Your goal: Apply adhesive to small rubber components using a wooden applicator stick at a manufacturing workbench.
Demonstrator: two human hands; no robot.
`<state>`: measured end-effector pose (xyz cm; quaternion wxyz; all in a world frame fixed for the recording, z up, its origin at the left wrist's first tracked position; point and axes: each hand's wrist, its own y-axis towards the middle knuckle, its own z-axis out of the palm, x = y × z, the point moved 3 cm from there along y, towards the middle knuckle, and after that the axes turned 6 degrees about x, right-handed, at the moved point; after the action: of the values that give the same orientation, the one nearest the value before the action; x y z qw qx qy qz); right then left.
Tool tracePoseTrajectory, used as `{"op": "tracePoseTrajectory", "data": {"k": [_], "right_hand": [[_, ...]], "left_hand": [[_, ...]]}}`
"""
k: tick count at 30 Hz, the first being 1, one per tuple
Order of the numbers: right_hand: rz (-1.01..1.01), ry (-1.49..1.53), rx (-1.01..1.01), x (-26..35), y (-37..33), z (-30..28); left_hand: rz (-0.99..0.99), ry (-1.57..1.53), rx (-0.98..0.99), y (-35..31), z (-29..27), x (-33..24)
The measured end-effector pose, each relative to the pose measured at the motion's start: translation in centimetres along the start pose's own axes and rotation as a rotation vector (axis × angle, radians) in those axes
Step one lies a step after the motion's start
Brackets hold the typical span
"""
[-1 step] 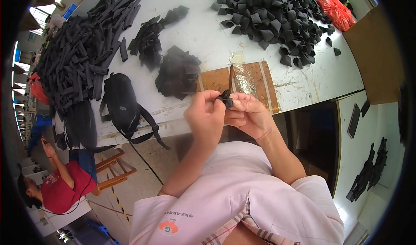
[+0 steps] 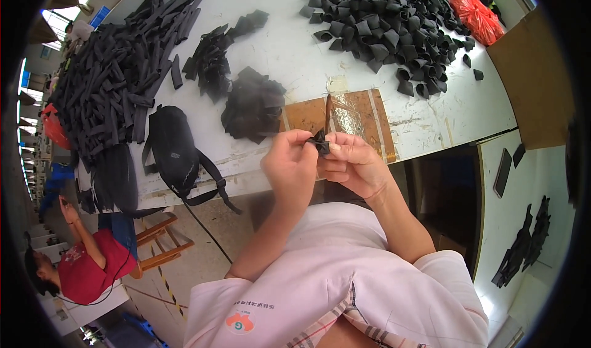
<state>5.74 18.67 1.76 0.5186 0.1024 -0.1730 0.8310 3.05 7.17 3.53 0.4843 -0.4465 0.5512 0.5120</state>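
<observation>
At the table's near edge both my hands pinch a small black fabric piece (image 2: pixel 319 142) between thumbs and fingers. My left hand (image 2: pixel 290 164) has its side closed on it, and my right hand (image 2: pixel 358 163) grips the other side. Just beyond the piece, a thin brown pointed stick (image 2: pixel 328 106) stands up; its lower end is hidden behind the fabric and fingers. Under it lies a brown board (image 2: pixel 377 115) crossed by clear tape. A stack of flat dark fabric pieces (image 2: pixel 252 105) rests to the left of the board.
Folded black loops (image 2: pixel 381 28) are heaped at the far right, beside a red plastic bag (image 2: pixel 475 18). Long dark strips (image 2: pixel 111 83) pile up at the left. A black bag with a strap (image 2: pixel 174 148) lies nearer. A person in red (image 2: pixel 98 265) sits at the lower left.
</observation>
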Motion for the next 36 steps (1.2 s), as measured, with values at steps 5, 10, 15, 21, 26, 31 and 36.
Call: {"op": "tracePoseTrajectory", "data": {"k": [5, 10, 15, 21, 26, 31, 36], "right_hand": [[-0.072, -0.386, -0.044, 2.6, -0.4, 2.5], [-0.271, -0.964, -0.087, 7.0, 0.9, 8.5], [-0.08, -0.595, -0.028, 6.1, 2.9, 2.2], [-0.103, -0.636, 0.08, 7.2, 3.1, 3.0], [-0.031, -0.788, -0.019, 5.3, 3.4, -1.7], [-0.256, -0.78, 0.011, 6.1, 2.0, 3.0], [-0.159, -0.812, 0.049, 7.1, 3.6, 2.6]], "left_hand": [[-0.479, -0.833, 0.219, 2.0, -0.4, -1.4], [-0.498, -1.488, 0.626, 4.1, 0.6, -4.3], [-0.692, -1.21, 0.522, 4.5, 0.8, -0.7], [-0.467, -1.234, 0.596, 4.7, 1.7, -2.5], [-0.477, -0.787, 0.335, 3.7, 1.5, 0.8], [-0.19, -0.883, 0.38, 3.2, 1.7, -3.2], [-0.276, -0.888, 0.381, 4.8, 1.5, -2.7]]}}
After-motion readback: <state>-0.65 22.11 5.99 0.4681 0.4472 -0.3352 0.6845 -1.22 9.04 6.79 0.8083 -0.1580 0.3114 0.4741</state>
